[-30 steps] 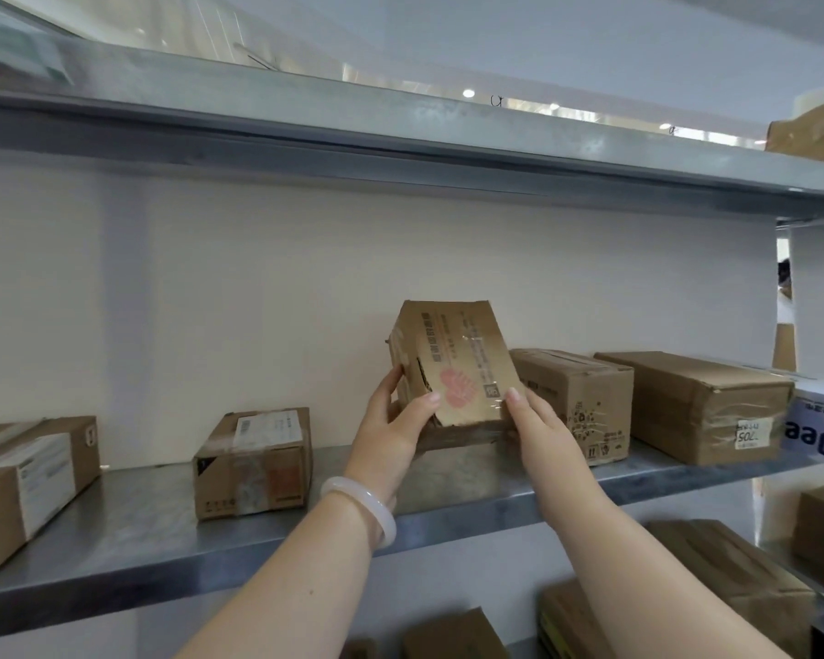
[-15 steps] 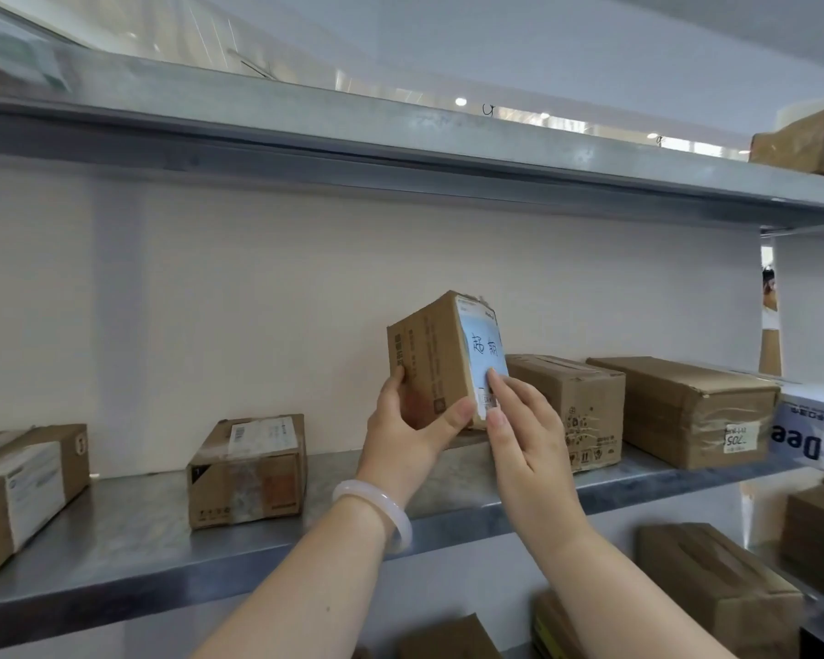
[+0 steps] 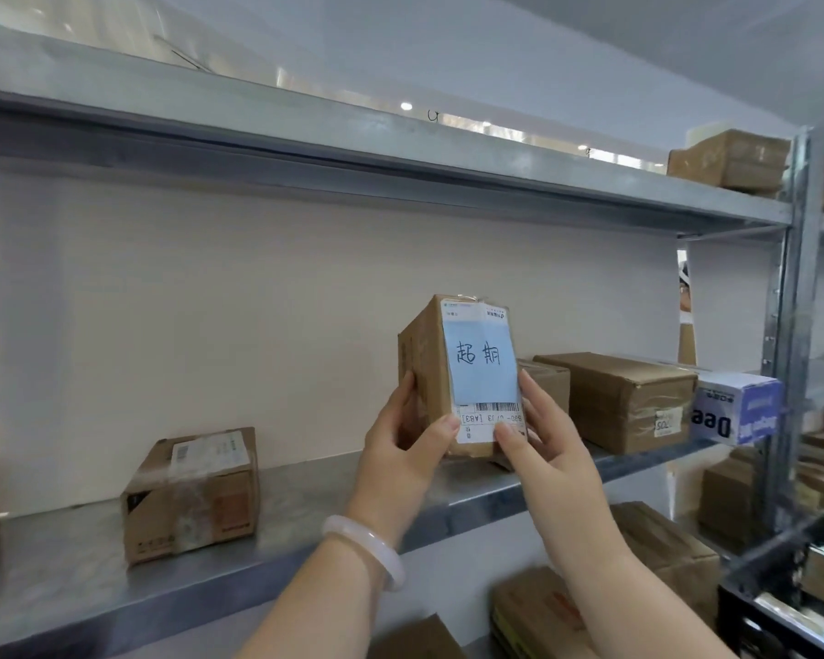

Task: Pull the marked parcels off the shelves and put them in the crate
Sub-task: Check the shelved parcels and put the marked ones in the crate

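Above the steel shelf [image 3: 58, 563], mid-frame: parcel [image 3: 424, 373] held upright, blue handwritten label [image 3: 484, 368] facing the camera. Left hand [image 3: 403, 449] wraps its left side, thumb on the label's lower edge; right hand [image 3: 543, 444] grips the right edge. Taped carton [image 3: 191, 497] sits on the shelf to the left, brown carton [image 3: 614, 397] to the right. Beige wall [image 3: 210, 302] behind, grey upright [image 3: 790, 325] at right, black crate [image 3: 733, 606] lower right.

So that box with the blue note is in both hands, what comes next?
Probably lower the parcel down and right into the dark crate: its blue note seems to mark it, and the left hand and right hand both grip it.
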